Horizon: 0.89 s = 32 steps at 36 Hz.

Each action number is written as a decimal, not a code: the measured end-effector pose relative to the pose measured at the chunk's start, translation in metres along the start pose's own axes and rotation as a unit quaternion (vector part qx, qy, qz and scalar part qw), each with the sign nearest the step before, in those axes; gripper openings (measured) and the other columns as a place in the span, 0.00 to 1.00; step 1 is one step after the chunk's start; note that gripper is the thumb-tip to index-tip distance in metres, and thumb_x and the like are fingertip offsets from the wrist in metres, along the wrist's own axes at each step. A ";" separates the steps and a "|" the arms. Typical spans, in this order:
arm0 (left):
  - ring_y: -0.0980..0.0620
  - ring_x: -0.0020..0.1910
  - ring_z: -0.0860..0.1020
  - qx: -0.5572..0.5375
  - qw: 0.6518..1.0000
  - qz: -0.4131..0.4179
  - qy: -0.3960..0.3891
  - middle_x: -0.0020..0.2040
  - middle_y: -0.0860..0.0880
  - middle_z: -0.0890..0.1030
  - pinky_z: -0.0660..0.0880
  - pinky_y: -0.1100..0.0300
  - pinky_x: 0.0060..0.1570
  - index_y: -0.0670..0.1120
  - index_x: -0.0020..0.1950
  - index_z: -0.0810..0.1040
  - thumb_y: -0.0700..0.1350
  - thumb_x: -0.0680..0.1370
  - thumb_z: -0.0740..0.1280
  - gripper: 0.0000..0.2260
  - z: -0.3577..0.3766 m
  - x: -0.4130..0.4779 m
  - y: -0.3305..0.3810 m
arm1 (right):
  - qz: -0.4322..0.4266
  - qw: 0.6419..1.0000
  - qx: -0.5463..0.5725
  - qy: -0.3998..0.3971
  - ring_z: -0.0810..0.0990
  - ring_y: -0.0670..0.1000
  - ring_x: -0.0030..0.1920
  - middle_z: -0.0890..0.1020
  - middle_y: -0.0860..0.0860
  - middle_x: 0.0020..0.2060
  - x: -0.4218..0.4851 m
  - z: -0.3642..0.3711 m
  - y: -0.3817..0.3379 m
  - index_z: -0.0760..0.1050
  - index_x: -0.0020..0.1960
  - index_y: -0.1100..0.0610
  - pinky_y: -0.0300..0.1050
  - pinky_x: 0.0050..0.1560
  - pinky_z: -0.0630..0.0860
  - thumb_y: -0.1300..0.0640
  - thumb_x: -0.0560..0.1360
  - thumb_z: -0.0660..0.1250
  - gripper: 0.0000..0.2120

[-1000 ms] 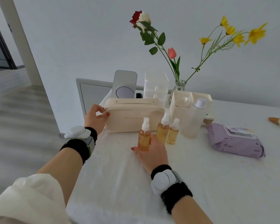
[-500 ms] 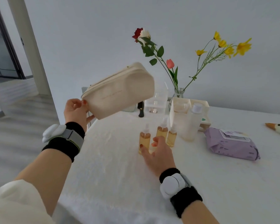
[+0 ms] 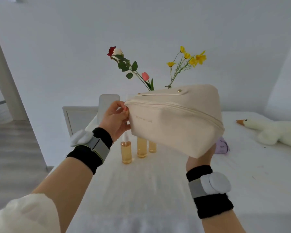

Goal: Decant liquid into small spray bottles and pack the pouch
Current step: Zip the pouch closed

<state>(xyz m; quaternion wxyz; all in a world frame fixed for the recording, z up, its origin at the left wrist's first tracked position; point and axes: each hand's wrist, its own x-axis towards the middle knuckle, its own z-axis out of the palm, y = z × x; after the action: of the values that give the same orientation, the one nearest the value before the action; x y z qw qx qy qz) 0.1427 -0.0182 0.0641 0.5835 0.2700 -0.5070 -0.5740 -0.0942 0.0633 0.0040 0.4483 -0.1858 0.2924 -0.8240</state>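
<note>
Above table, left hand [image 3: 115,119] pinching pouch [image 3: 175,118] end.

A white cloth covers the counter [image 3: 158,190]. Three amber bottles [image 3: 126,153] stand upright on it. A plush goose [image 3: 275,132] lies far right.

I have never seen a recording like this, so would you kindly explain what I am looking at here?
There is no machine: a person wears a camera on the head, looking forward and down at two bare hands with tracking bands on the wrists. Both hands hold a cream pouch above a white table. The left hand pinches the zipper end; the right hand supports it from below. The zipper looks closed. Three small bottles of amber liquid stand under it. Behind are flowers, and a plush goose lies at the right.
</note>
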 end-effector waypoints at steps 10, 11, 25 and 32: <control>0.48 0.40 0.75 0.029 0.996 -0.079 0.023 0.44 0.48 0.79 0.80 0.47 0.41 0.49 0.41 0.73 0.33 0.83 0.61 0.14 0.053 -0.006 -0.052 | -0.082 0.996 0.033 0.025 0.86 0.51 0.54 0.87 0.49 0.50 -0.003 -0.050 -0.064 0.88 0.45 0.47 0.45 0.50 0.82 0.32 0.80 0.53 0.29; 0.48 0.42 0.74 0.035 0.996 -0.081 0.030 0.45 0.47 0.79 0.80 0.46 0.43 0.49 0.42 0.73 0.34 0.83 0.61 0.13 0.058 -0.008 -0.056 | -0.081 0.995 0.041 0.030 0.86 0.52 0.54 0.87 0.51 0.50 -0.005 -0.054 -0.069 0.88 0.46 0.50 0.46 0.51 0.81 0.31 0.79 0.54 0.30; 0.53 0.45 0.78 0.273 0.951 0.033 0.141 0.47 0.58 0.82 0.76 0.57 0.44 0.52 0.41 0.70 0.40 0.80 0.63 0.10 0.100 -0.031 -0.100 | -0.117 0.872 -0.424 0.216 0.72 0.57 0.66 0.77 0.55 0.64 0.012 -0.091 -0.057 0.75 0.67 0.58 0.50 0.67 0.64 0.47 0.86 0.53 0.20; 0.52 0.46 0.77 0.270 0.943 0.027 0.190 0.46 0.54 0.79 0.74 0.59 0.41 0.50 0.44 0.71 0.38 0.81 0.63 0.09 0.105 -0.050 -0.117 | -0.245 0.698 -0.667 0.088 0.57 0.59 0.77 0.65 0.56 0.76 0.002 -0.075 -0.034 0.70 0.73 0.55 0.59 0.77 0.53 0.45 0.78 0.67 0.27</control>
<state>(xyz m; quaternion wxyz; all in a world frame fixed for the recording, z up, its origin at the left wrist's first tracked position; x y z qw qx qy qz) 0.0104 0.0339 -0.0193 0.5894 0.5076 -0.5302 -0.3373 -0.1595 0.1004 -0.0310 -0.0389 -0.4281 0.7474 -0.5065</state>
